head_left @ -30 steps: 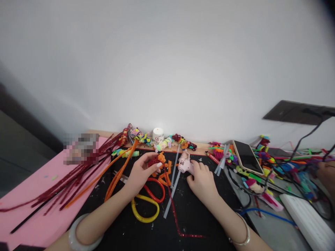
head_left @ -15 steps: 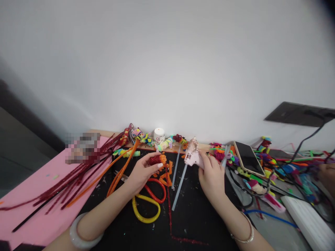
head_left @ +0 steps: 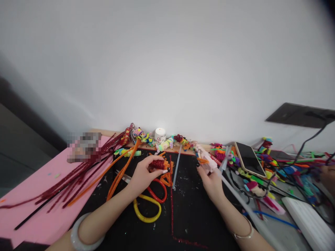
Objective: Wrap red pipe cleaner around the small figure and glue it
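Our left grip point(head_left: 146, 172) pinches the red-orange tinsel roll point(head_left: 157, 164). Our right grip point(head_left: 213, 183) clasps the glue gun point(head_left: 210, 164); its long glue stick point(head_left: 237, 195) juts right of that grip, could snag the clutter point(head_left: 255, 188), twist the gun.

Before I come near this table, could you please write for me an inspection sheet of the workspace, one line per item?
Surface: black mat, specked with scraps; pink sheet at left.
Job's things: red-and-orange fuzzy piece; pale glue gun; scissors with red and yellow handles, partly hidden.
Clutter: red tinsel stems on the pink sheet; small colourful figures along the far edge; phone at right.
Hands: left hand has its fingers around the fuzzy piece; right hand holds the glue gun, grip partly hidden.
Cables: black cable runs from the wall plate down into the right-hand clutter; its end is hard to tell.
Surroundings: plain grey wall behind; another person's hand at the right edge.
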Tool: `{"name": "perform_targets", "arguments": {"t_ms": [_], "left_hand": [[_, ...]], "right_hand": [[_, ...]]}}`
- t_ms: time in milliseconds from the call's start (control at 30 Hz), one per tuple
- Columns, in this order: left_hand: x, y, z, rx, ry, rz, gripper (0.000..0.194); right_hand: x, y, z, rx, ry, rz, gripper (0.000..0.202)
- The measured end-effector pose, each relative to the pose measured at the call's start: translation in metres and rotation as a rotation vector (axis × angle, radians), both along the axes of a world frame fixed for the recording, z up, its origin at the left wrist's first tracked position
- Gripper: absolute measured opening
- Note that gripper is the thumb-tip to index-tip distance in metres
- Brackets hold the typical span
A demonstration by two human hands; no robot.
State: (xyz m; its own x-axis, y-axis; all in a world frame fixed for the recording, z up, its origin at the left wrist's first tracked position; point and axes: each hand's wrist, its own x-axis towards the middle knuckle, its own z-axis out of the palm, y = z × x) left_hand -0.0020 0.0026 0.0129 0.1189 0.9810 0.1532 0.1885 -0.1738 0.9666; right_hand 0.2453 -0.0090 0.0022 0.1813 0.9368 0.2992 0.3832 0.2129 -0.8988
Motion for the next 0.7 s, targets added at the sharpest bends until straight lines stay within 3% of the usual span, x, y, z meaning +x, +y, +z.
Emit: {"name": "perform_targets", "arguments": {"t_ms": [300,700], "left_hand": [[-0.003,0.006,-0.003,-0.105,-0.034,-0.053,0.032],[-0.003,0.007,-0.004,-0.066,0.05,-0.028,0.031]], "right_hand": [[-0.019,-0.009,-0.01,-0.326,0.173,0.376,0.022],[-0.024,-0.012,-0.007,-0.407,0.215,0.446,0.02]]}}
